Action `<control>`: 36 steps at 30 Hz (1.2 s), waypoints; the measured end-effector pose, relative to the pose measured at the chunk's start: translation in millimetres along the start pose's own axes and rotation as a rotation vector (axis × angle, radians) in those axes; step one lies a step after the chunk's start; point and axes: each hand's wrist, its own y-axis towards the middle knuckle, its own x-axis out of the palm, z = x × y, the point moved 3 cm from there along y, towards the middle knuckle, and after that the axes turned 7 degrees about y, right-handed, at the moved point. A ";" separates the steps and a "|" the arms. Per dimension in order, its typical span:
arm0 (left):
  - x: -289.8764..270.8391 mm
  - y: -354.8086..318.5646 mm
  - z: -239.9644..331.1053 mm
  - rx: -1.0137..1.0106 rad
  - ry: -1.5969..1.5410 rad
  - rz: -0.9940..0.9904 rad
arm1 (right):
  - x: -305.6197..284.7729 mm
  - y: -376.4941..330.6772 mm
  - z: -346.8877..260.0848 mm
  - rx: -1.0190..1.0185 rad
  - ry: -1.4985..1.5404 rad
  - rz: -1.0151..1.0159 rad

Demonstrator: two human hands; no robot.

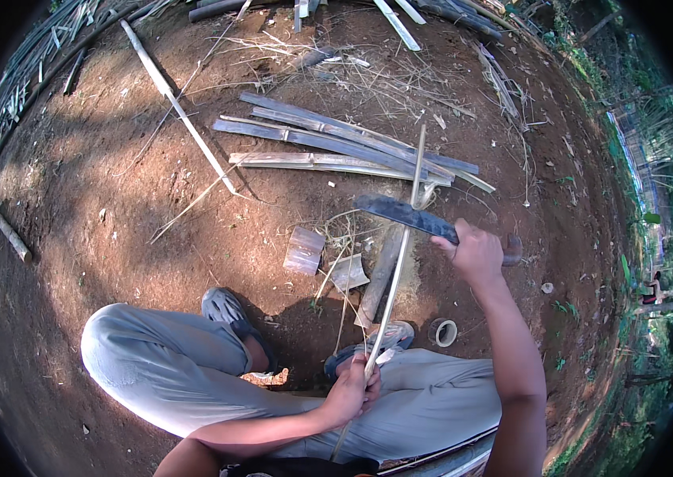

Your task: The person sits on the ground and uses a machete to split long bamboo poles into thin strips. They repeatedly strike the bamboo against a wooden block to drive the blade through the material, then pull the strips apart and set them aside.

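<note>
My left hand [350, 393] is closed around the lower part of a long, thin bamboo strip [391, 306], close to my lap. The strip slants up and away from me. My right hand [477, 253] grips the handle of a broad, dark-bladed machete [396, 211]. Its blade lies across the upper part of the strip; whether it bites into the strip I cannot tell. Under the strip, a wooden block [381, 278] rests on the ground by my foot. Split bamboo slats [313, 135] lie in a loose stack beyond the blade.
Short curved bamboo pieces [305, 250] and thin shavings lie left of the block. A cut bamboo ring [443, 332] sits right of my sandal [390, 338]. One long pole [177, 107] lies at the far left. A heap of strips [14, 107] borders the upper left.
</note>
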 end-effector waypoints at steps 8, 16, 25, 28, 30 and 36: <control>-10.3 1.4 4.9 0.034 -0.097 -0.032 | 15.3 -34.5 -58.6 -0.396 0.132 -0.179; -7.9 9.6 3.6 0.004 -0.114 -0.088 | 23.5 -14.9 -14.9 -0.020 0.118 -0.177; -4.0 12.3 6.2 -0.020 -0.095 -0.109 | 13.6 7.1 42.2 0.331 -0.065 -0.169; -12.5 12.7 5.1 -0.002 -0.143 -0.111 | 22.2 -8.0 11.9 0.105 0.043 -0.198; -12.3 9.7 7.5 -0.004 -0.141 -0.087 | 28.9 -16.9 -11.7 -0.263 0.188 -0.242; 5.6 8.0 -0.9 -0.050 -0.065 -0.184 | 15.7 19.5 68.1 0.300 -0.059 0.021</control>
